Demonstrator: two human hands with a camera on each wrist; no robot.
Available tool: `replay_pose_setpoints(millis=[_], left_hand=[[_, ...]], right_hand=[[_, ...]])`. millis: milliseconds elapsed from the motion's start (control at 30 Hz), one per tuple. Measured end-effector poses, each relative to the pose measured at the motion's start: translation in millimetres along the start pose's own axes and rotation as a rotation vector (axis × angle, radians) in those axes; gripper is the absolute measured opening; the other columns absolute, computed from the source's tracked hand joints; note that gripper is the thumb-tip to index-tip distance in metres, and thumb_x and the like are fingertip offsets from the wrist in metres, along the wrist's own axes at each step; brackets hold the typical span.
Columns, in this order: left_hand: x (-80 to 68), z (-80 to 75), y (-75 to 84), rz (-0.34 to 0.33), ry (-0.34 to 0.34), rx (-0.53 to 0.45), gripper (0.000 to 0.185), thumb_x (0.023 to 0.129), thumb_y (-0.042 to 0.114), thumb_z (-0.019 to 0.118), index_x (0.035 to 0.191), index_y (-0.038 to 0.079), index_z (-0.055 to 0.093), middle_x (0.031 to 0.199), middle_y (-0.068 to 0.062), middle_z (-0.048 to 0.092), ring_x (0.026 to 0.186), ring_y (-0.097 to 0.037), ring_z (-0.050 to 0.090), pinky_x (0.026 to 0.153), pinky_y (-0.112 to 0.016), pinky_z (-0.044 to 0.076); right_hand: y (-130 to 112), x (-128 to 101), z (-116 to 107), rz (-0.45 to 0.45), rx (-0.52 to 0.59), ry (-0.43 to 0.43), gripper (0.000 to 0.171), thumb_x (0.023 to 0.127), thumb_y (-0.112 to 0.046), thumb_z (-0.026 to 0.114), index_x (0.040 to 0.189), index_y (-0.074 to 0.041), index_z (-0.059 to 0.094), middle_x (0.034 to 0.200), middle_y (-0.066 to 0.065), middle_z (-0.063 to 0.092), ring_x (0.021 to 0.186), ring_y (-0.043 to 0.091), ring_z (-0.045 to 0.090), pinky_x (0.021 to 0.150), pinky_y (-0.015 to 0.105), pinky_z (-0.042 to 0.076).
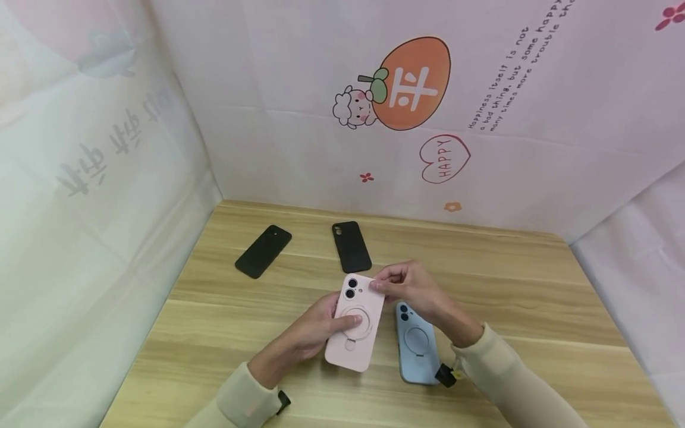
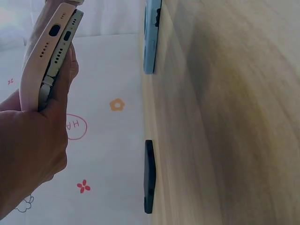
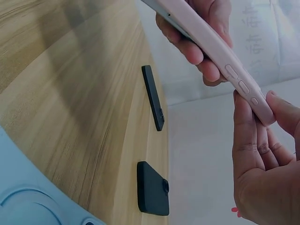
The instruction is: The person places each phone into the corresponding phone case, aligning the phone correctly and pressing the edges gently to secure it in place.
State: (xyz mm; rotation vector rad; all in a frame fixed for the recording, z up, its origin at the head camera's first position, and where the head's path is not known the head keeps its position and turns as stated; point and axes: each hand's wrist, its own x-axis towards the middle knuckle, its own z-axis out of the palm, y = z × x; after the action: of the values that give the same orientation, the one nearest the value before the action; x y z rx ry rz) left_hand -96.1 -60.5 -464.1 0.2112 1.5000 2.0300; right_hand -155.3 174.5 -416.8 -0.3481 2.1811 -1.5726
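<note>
A pink phone case [image 1: 342, 356] with a ring on its back is held up over the table, camera end away from me. My left hand [image 1: 316, 327] grips it from the left, thumb across the ring and fingers underneath. At the far right corner my right hand [image 1: 409, 288] pinches it between thumb and fingers. In the left wrist view a phone [image 2: 60, 54] sits in the case, with a gap between the two at the port end. Side buttons on the pink case [image 3: 244, 86] show in the right wrist view, near my right fingertips.
Right of the pink case, a light blue phone case [image 1: 417, 362] with a ring lies on the wooden table [image 1: 508, 297]. Farther back lie a black slab like a phone [image 1: 264, 251] and a black phone case [image 1: 354, 249]. Printed cloth [image 1: 299, 154] walls the table's back and sides.
</note>
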Motion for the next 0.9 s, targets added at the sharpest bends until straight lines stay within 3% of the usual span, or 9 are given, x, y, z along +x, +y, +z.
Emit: replay_pose_setpoints(millis=[167, 300, 600, 900], left_hand=[[-0.7, -2.9, -1.0, 0.000, -0.022, 0.009, 0.050, 0.108, 0.008, 0.059, 0.152, -0.008, 0.042, 0.127, -0.019, 0.068, 0.112, -0.027, 0.072, 0.096, -0.042, 0.062], [-2.5, -3.9, -0.2, 0.012, 0.009, 0.066, 0.043, 0.108, 0.011, 0.061, 0.144, -0.010, 0.052, 0.123, -0.020, 0.072, 0.109, -0.027, 0.074, 0.094, -0.039, 0.063], [-5.0, -6.3, -1.5, 0.054, 0.069, 0.150, 0.037, 0.106, 0.013, 0.064, 0.136, -0.010, 0.062, 0.121, -0.021, 0.074, 0.105, -0.025, 0.076, 0.090, -0.037, 0.065], [-3.3, -4.5, -3.4, 0.062, 0.063, 0.219, 0.031, 0.106, 0.013, 0.066, 0.128, -0.007, 0.067, 0.110, -0.019, 0.078, 0.097, -0.026, 0.078, 0.082, -0.037, 0.066]], right_hand=[[-4.6, -2.4, 2.5, -0.012, -0.034, 0.008, 0.015, 0.096, -0.012, 0.079, 0.100, 0.002, 0.077, 0.091, 0.011, 0.078, 0.079, 0.021, 0.072, 0.073, 0.035, 0.065], [-8.8, -4.2, 2.5, -0.024, -0.048, 0.008, 0.015, 0.096, -0.013, 0.079, 0.099, 0.002, 0.077, 0.090, 0.011, 0.078, 0.079, 0.022, 0.072, 0.071, 0.032, 0.065], [-8.8, -4.0, 3.1, -0.014, -0.066, 0.026, 0.017, 0.097, -0.015, 0.079, 0.101, 0.001, 0.077, 0.092, 0.011, 0.077, 0.081, 0.024, 0.073, 0.076, 0.041, 0.067], [-18.8, 2.1, 11.5, -0.093, -0.254, 0.022, 0.015, 0.098, -0.022, 0.078, 0.106, -0.010, 0.082, 0.094, 0.002, 0.077, 0.078, 0.020, 0.067, 0.065, 0.024, 0.057]])
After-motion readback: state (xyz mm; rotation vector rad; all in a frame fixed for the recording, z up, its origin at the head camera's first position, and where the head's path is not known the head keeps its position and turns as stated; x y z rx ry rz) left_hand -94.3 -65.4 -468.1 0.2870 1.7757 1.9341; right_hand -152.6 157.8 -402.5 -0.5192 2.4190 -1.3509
